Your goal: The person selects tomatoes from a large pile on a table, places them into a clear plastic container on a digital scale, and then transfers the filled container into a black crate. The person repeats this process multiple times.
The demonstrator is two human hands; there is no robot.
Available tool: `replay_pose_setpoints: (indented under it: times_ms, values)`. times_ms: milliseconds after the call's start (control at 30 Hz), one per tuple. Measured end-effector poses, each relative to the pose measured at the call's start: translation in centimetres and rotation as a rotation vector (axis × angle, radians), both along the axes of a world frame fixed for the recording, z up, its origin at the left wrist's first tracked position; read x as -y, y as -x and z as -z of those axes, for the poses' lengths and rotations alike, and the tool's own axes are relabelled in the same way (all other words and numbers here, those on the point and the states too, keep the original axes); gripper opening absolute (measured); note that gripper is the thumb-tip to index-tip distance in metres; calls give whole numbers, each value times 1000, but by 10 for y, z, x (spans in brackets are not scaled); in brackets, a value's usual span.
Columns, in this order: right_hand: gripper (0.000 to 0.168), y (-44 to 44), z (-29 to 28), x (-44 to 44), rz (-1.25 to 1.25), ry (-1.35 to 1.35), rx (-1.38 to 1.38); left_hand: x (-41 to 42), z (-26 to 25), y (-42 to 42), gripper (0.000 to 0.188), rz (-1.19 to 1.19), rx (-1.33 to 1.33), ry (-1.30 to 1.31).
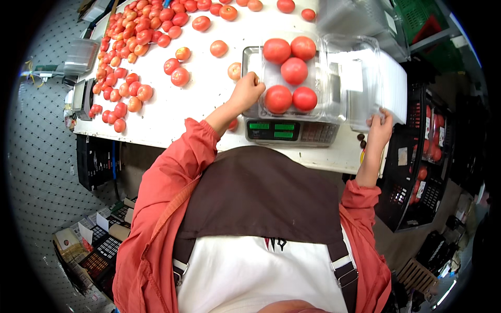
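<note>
A clear plastic clamshell box [273, 75] lies opened out on the metal pan of a digital weighing scale [273, 130]. Several red tomatoes [294, 71] sit in its base. My left hand [247, 92] pinches the left rim of the box, fingers curled. At the box's right, the clear hinged lid [368, 51] is spread open. My right hand [380, 122] has thumb and fingers closed on the lid's near right corner. Green digits glow on the scale's display, which faces me.
Many loose tomatoes [145, 37] cover the far left of the white table [195, 113]. White sheets [393, 86] lie stacked beyond the lid. Clear plastic boxes [352, 17] are piled behind. Right of the table stand black crates [407, 176] with packed tomatoes.
</note>
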State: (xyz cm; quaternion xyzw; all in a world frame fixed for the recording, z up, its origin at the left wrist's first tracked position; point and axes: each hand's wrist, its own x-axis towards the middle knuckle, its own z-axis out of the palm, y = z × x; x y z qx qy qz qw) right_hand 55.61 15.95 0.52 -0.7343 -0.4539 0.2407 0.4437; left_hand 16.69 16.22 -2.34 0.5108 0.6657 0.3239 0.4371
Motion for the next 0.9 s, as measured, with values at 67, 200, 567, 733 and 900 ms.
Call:
replay_pose_setpoints:
  times_ms: [67, 200, 567, 733, 900]
  values:
    - [32, -15, 24, 8, -32, 126, -113, 5, -9, 4, 17, -3, -12, 61]
    - [36, -18, 52, 23, -27, 98, 159, 3, -30, 8, 31, -18, -345, 5]
    - [23, 66, -21, 11, -189, -207, 86, -104, -33, 1, 63, 543, -915, -605]
    - [20, 82, -19, 23, -203, -257, 23, -54, -62, 35, 71, 151, -228, -627]
    - [18, 118, -25, 33, -251, -157, -146, -8, -39, 126, 72, -294, 1014, -5]
